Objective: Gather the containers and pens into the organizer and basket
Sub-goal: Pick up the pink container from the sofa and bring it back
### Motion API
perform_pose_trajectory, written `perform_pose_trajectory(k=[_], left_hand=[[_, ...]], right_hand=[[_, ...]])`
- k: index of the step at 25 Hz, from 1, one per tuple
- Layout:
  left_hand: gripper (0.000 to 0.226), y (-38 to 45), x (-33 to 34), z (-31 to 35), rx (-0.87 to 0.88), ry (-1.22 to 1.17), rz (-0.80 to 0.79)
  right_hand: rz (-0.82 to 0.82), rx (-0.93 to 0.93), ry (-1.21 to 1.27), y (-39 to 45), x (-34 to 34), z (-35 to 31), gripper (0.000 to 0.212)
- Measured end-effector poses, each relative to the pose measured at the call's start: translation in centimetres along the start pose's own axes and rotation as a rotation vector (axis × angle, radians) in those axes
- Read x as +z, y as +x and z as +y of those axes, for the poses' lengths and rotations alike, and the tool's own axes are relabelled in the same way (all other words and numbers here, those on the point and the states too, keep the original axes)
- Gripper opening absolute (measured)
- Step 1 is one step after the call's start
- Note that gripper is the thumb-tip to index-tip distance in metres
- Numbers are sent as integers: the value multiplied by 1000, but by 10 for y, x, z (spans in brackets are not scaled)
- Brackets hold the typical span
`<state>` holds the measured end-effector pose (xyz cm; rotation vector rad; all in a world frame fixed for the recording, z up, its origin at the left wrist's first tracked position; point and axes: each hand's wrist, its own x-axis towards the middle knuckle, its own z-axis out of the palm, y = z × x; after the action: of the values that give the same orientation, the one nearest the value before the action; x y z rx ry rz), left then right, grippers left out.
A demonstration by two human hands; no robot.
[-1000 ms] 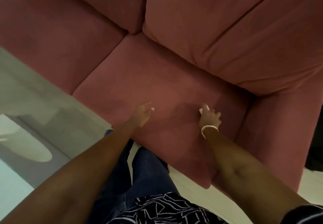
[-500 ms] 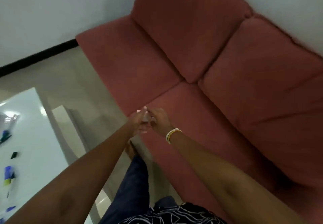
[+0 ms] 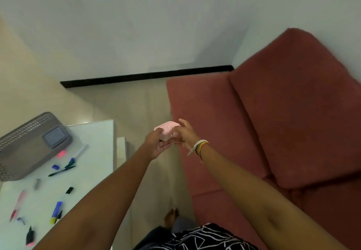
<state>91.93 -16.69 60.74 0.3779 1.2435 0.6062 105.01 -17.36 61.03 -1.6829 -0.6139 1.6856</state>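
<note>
While markings on its lid blur beyond reading, the pink container (image 3: 167, 131) sits between both hands: left hand (image 3: 156, 146) cups it underneath, right hand (image 3: 186, 134) pinches its side, above the floor.

A single view is given, taken from a wide-angle camera worn on the person's head. The scene is seen from above, looking forward and steeply down along both outstretched forearms. The left hand (image 3: 156, 145) and right hand (image 3: 186, 134) are placed near the centre of the frame, close to the lens, with a pink container (image 3: 167, 130) held between them. The white tabletop (image 3: 93, 152) and grey basket (image 3: 25, 148) are caught at the lower left, farther off. The red sofa (image 3: 283, 123) fills the right side. Wall and floor are seen beyond, bent by the lens. No second view is supplied, so no overlap can be told.
</note>
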Motion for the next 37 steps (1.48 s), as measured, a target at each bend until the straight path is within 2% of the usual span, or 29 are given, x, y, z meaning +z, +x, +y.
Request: perform_pose_trajectory(k=[3,7,12,17,21,26,29,32,37], left_hand=[[37,32,-26,54,17,-129,53],[41,80,-63,122,69,-199,132],[28,170,-107,228,83,-239,263],[32,237,-140,338,141,-239,318],[38,274,-178,403,144,-372,303],[40,330,-244,486,218,-512,317],[41,357,-287,532,243,-581,356],[43,370,-322,561,271,-649,396],[38,368,-377,593,303,-860,596]], right_hand=[[-31,-10,-12,54,42,-48,43],[-51,-47,-111,127,97,-104,35],[-152,-58,-263,252,159,-186,28],[-228,-85,-345,352,222,-279,30],[-352,-93,-499,415,281,-333,29],[-473,-135,-682,502,380,-390,47],[-500,-120,-813,542,444,-413,57],[-551,-80,-898,571,493,-429,57],[-739,-46,-1019,584,576,-441,54]])
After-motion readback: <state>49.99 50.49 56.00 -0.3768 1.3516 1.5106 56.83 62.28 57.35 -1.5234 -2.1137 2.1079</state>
